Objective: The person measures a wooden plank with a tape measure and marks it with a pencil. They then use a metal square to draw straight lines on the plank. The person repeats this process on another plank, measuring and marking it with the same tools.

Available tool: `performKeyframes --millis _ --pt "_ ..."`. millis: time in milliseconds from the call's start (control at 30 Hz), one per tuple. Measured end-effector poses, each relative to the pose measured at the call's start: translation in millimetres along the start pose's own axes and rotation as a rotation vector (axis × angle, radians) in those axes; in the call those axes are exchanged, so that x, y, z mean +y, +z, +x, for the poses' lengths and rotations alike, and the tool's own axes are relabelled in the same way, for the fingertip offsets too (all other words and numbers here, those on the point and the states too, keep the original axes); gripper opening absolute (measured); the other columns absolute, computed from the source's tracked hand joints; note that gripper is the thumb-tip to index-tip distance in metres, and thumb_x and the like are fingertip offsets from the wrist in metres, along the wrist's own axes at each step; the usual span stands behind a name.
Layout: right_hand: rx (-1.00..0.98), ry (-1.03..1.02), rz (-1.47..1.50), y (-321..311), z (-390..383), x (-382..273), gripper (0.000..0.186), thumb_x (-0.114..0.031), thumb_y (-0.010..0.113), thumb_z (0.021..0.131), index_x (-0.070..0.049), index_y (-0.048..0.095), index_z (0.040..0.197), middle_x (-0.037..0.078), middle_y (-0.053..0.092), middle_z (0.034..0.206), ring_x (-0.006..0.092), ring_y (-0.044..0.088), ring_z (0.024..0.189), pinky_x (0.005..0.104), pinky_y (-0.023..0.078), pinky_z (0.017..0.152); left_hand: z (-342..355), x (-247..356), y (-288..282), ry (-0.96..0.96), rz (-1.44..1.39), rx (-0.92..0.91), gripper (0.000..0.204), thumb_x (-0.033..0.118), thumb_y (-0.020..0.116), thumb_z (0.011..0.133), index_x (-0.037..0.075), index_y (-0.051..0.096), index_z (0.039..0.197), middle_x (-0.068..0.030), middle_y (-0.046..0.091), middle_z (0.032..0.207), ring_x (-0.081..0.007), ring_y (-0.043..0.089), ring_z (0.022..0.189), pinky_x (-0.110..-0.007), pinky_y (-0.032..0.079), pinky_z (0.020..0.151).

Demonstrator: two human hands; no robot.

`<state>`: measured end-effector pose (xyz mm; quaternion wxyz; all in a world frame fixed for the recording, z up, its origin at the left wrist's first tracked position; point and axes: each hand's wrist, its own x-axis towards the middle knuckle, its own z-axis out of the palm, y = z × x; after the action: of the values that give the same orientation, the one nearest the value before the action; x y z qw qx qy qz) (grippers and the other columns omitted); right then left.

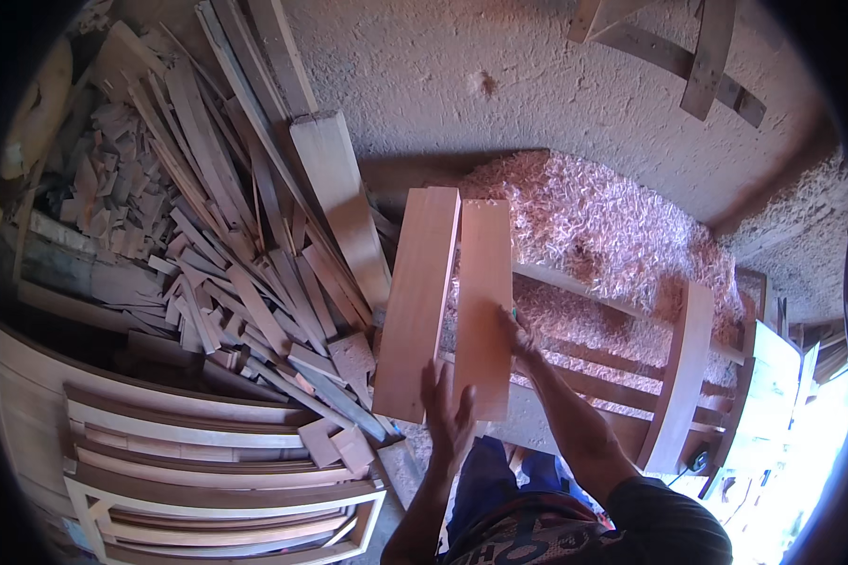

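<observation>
Two pale, planed wooden boards lie side by side in front of me, a left board (415, 311) and a right board (485, 273). A narrow gap parts them near the top. My left hand (448, 410) is at their lower ends, its fingers spread, with the thumb over the right board. At the right board's right edge is my right hand (516, 334), its fingers bent against that edge. A tiny green spot shows at its fingertips; I cannot tell what it is. The right board's lower end looks slightly blurred.
A heap of wood offcuts (254, 311) fills the left, with long planks leaning on the wall (424, 75). Wooden frames (226, 494) are stacked at lower left. Wood shavings (594, 226) pile up behind the boards. Another board (678, 377) lies across slats at right.
</observation>
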<state>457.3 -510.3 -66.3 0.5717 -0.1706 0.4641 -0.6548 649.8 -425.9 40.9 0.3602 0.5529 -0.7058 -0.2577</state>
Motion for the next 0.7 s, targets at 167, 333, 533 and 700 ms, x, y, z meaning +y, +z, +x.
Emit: performKeyframes --millis 167,333,533,700 --pt "-0.025 0.029 -0.659 -14 6 25 0.046 -0.033 0.059 0.105 -0.006 0.057 0.142 0.013 0.068 0.127 0.0213 0.064 0.118 0.0336 0.052 0.097 -34 -10 -45 -0.036 0.158 0.073 0.053 0.023 0.062 0.102 0.0 0.046 0.147 -0.0269 0.04 0.155 -0.0456 0.038 0.143 -0.055 0.032 0.117" --pt "-0.265 0.072 -0.839 -25 -6 -21 0.058 -0.05 0.059 0.1 -0.004 0.061 0.136 0.02 0.068 0.13 0.0348 0.066 0.116 0.0423 0.052 0.1 -24 -2 -17 -0.025 -0.016 0.124 0.052 0.02 0.06 0.103 0.0 0.045 0.148 -0.0237 0.041 0.154 -0.0399 0.041 0.142 -0.05 0.034 0.116" --pt "0.282 -0.083 -1.219 -151 -89 -96 0.045 -0.049 0.067 0.094 -0.013 0.069 0.122 0.021 0.073 0.104 0.0409 0.07 0.098 0.0532 0.055 0.082 -53 51 45 0.103 -0.135 -0.021 0.046 0.013 0.061 0.099 -0.001 0.051 0.142 -0.0206 0.054 0.14 -0.0363 0.052 0.13 -0.046 0.04 0.11" --pt "1.0 -0.526 -1.373 -364 -237 -173 0.03 -0.03 0.068 0.095 -0.012 0.069 0.119 0.015 0.071 0.089 0.0286 0.068 0.079 0.043 0.055 0.073 -125 86 132 -0.235 -0.408 -0.66 0.039 0.019 0.062 0.102 -0.002 0.057 0.135 -0.0159 0.065 0.125 -0.0234 0.064 0.113 -0.036 0.052 0.095"
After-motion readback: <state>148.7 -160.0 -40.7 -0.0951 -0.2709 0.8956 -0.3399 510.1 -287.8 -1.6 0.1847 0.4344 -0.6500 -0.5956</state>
